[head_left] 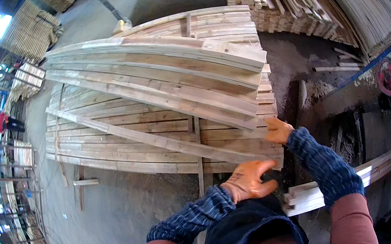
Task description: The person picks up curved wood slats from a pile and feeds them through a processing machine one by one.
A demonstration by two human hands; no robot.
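Left hand (pixel 249 180), empty, thumb spread wide, was on the near side of the board's (pixel 161 140) right end, nearer it than the half-spread right hand (pixel 278 131) beyond; the board ran left to right inside the pile's (pixel 96 161) near edge.

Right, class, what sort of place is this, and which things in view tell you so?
Most likely a sawmill or wood workshop: long boards lie stacked in front of the person, a second pile of timber stands beyond, and a worn machine with a red wheel is at the right.
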